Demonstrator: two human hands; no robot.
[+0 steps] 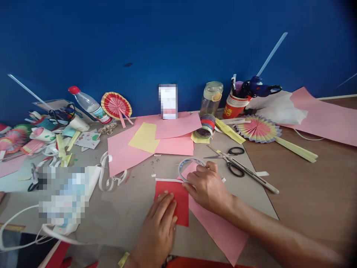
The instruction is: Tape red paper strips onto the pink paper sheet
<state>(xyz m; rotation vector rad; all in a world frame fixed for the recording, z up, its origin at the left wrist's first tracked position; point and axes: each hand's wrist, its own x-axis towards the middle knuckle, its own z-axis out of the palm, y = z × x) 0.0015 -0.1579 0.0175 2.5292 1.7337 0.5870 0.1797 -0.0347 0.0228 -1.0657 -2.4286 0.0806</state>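
My left hand [158, 227] lies flat, fingers stretched out, pressing on a red square of paper [180, 203] on the grey mat. My right hand [208, 188] rests at the paper's top right corner with fingers curled, touching a roll of double-sided tape [187, 164] and the white strip [169, 180] along the paper's upper edge. What the fingertips pinch is hidden. A long pink sheet [220, 230] lies under my right wrist.
Black-handled scissors [232, 160] and a craft knife [258, 178] lie right of my hands. Pink and yellow sheets [150, 139], a tape stack [207, 125], a clear bottle, a red pen cup [235, 106], paper fans [258, 129] and a water bottle [89, 105] crowd the back.
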